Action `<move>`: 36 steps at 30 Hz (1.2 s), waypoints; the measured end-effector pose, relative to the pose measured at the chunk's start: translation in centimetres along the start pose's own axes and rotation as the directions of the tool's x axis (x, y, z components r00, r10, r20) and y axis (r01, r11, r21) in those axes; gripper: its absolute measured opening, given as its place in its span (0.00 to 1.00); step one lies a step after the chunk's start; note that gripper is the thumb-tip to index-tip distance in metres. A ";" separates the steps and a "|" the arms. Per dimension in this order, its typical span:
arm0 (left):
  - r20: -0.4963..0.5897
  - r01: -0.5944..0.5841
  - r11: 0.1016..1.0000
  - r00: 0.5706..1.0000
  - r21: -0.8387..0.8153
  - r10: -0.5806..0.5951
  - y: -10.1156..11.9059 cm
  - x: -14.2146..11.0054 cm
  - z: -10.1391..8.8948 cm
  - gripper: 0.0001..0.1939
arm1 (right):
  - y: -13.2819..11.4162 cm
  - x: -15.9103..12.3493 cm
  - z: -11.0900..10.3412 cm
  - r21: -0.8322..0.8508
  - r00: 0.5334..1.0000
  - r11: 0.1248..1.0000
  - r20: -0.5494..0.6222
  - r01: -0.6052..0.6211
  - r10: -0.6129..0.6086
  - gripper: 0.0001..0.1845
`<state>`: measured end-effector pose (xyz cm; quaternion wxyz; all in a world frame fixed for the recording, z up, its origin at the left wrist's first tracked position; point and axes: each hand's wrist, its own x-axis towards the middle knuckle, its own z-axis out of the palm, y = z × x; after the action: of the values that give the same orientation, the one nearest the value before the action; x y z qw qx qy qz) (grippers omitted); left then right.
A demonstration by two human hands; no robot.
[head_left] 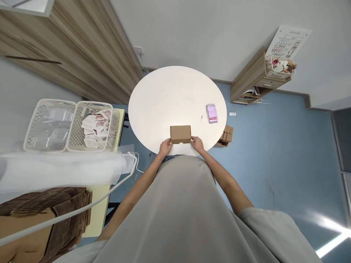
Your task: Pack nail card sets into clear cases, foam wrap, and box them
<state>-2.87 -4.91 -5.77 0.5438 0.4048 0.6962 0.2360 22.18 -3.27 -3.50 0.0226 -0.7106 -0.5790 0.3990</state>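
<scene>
A small brown cardboard box (180, 134) sits near the front edge of the round white table (172, 91). Its lid looks closed, and a white patch lies along its near edge. My left hand (165, 147) grips the box's left end near the front corner, fingers bent. At the opposite end, my right hand (197, 144) holds the right front corner between thumb and fingers. Farther right on the table lies a purple-pink item (212, 113), blurred out so its kind does not show.
On my left, white baskets (71, 126) hold clear plastic packs and printed cards, beside a white plastic roll (63, 170) and stacked flat cardboard (68, 215). Small brown boxes (226, 135) stand low by the table's right side. A wooden cabinet (248, 78) stands at the wall.
</scene>
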 end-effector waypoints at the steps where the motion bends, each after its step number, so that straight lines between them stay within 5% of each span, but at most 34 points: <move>1: 0.001 -0.011 1.000 1.000 0.017 0.011 0.2 -0.1 -0.2 0.28 | 0.0 0.0 -0.1 0.019 1.000 0.999 0.004 0.030 -0.030 0.22; 7: -0.050 -0.097 0.995 0.994 -0.014 0.096 1.9 -1.7 -2.0 0.21 | 0.3 -1.0 -1.7 0.272 0.985 0.947 -0.065 0.172 -0.160 0.14; 16: -0.004 -0.096 0.991 0.995 -0.091 0.096 3.3 -2.8 -3.4 0.26 | 0.9 -1.4 -2.9 0.522 0.983 0.833 -0.087 0.184 -0.162 0.25; 23: 0.069 -0.144 0.983 0.986 -0.117 0.153 3.3 -1.7 -3.8 0.32 | 0.7 -0.8 -2.9 0.567 0.974 0.793 -0.093 0.222 -0.206 0.32; 30: 0.064 -0.157 0.983 0.985 -0.090 0.163 3.5 -1.3 -4.1 0.26 | 0.3 -1.1 -2.5 0.594 0.974 0.772 -0.124 0.225 -0.188 0.32; 36: 0.034 -0.035 0.995 0.999 -0.094 0.039 4.1 -0.7 -4.2 0.23 | -0.3 -1.2 -2.2 0.594 0.984 0.784 -0.123 0.179 -0.132 0.31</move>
<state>-5.49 -2.75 -0.96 0.5702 0.3958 0.6668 0.2711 23.25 -3.27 -1.22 0.3017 -0.6307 -0.4773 0.5323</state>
